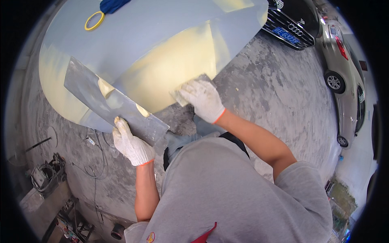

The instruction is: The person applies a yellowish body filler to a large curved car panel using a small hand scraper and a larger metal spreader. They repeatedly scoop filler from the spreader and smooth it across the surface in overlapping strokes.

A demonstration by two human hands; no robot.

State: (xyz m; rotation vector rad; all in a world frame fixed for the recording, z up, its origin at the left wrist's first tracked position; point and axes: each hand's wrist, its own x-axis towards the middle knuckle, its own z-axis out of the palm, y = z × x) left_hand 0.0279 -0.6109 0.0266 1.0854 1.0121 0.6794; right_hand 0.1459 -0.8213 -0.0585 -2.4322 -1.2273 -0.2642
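A pale-grey car panel [121, 36], likely a hood, lies in front of me with broad patches of cream body filler [178, 56]. My left hand [131, 142], in a white knit glove, grips a long flat grey mixing board [91, 83] by its near edge. Two dabs of filler [105, 87] sit on that board. In my gloved right hand [202, 99] is a flat putty spreader [181, 98], held at the panel's near right edge beside the large filler patch. Whether the blade touches the surface I cannot tell.
A roll of yellow masking tape [94, 21] and a blue cloth [113, 5] lie on the panel's far left. A dark car [289, 24] and a beige car [344, 81] stand to the right. Cables [95, 172] and equipment [46, 174] are on the stained floor at left.
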